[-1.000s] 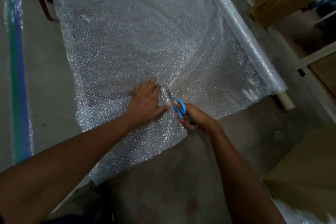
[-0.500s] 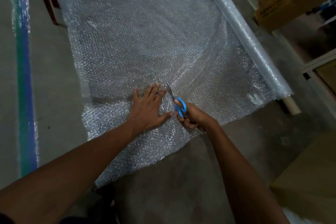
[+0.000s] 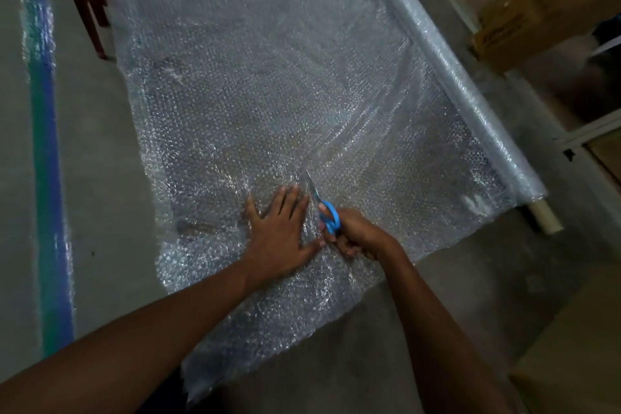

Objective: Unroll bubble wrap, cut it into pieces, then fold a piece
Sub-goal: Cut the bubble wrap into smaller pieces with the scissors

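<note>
On the floor, across the middle of the head view, your bubble wrap (image 3: 255, 94) lies unrolled as one broad sheet, with the remaining roll (image 3: 450, 74) running down the right side of the frame to its cardboard core at the lower right. Your left hand (image 3: 279, 232) lies flat on the sheet just below centre, fingers straight and spread, pressing the film down and gripping nothing. Your right hand (image 3: 356, 235) sits just beside it, fingers curled through the blue handles of the scissors (image 3: 322, 208), whose blades point up the frame into the wrap.

Against the view a second ago, both hands and the blade tips have advanced a little further up the sheet from its near edge. The holding hand has shifted forward with the cut rather than staying behind it. Judgement: cutting is under way but at an early stage; most of the sheet's length ahead of the blades is uncut, and no piece is yet free for folding.

Noted around the sheet: a red chair leg (image 3: 90, 10) at the upper left, a blue and green floor stripe (image 3: 43, 151) down the left edge, and a cardboard box (image 3: 537, 7) at the upper right.
</note>
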